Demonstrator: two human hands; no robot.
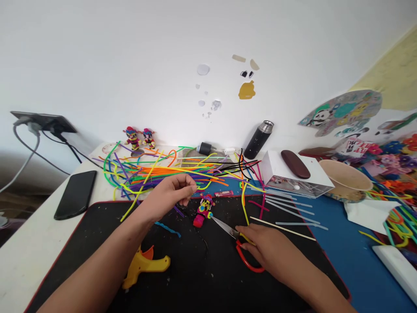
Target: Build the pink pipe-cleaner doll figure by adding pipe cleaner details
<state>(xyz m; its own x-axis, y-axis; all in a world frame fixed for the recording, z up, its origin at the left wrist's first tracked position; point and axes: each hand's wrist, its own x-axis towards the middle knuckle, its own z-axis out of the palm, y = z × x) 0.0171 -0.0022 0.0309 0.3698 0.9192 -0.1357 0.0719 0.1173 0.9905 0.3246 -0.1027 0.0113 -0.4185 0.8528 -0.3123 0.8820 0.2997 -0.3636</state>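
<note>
My right hand (265, 250) grips a pair of scissors (225, 227) with red and yellow handles. Their blades look closed and point up-left, with the tip at the side of a small pipe-cleaner doll (202, 211) in magenta, yellow and blue. The doll lies on the black mat (182, 282). Just up-left of it, my left hand (176, 191) is raised with thumb and fingers pinched together; what they hold, if anything, is too small to make out. Below that hand lie a short blue pipe-cleaner piece (167, 228) and a thin dark strand (200, 237).
Loose coloured pipe cleaners (182, 171) spread behind the mat. A yellow glue gun (146, 265) lies by my left forearm, a phone (75, 194) at far left. Two finished dolls (132, 138), a black flask (259, 140), a white box (273, 167) and a bowl (345, 174) stand behind.
</note>
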